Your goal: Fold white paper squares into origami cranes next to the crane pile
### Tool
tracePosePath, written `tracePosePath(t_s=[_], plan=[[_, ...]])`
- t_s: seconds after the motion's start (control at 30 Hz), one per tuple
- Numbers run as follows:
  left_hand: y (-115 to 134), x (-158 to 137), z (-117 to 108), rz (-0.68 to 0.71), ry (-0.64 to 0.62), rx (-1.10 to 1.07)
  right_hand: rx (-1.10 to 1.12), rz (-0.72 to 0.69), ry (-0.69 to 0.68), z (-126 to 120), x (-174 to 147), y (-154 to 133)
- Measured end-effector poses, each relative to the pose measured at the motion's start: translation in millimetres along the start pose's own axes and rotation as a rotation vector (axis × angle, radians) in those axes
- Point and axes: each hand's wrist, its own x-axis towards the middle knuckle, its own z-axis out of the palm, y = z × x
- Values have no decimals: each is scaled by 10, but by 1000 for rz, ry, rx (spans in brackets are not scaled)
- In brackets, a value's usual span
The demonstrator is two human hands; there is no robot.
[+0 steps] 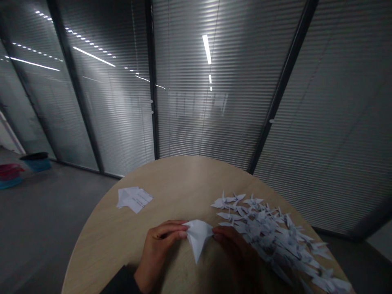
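A partly folded piece of white paper [197, 237] is held between my two hands just over the near part of the table, its long point toward me. My left hand [159, 245] pinches its left corner between thumb and fingers. On the other side, my right hand [234, 247] grips the right corner; shadow darkens much of that hand. Close beyond my right hand spreads a heap of folded white paper cranes [269, 232]. Farther off to the left lie several flat white paper sheets [134, 199], some with printed lines.
The round wooden table [183, 179] has its curved far edge near glass partitions with blinds [211, 122]. On the grey floor at left stand a blue bucket with a dark rim [37, 162] and a red and blue bucket [10, 175].
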Motion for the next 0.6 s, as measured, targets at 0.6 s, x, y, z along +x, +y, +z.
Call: tracePosePath(t_s=[0.6], plan=[[55,-5,33,-24,42,48,121,97,-149,55,-39,90]])
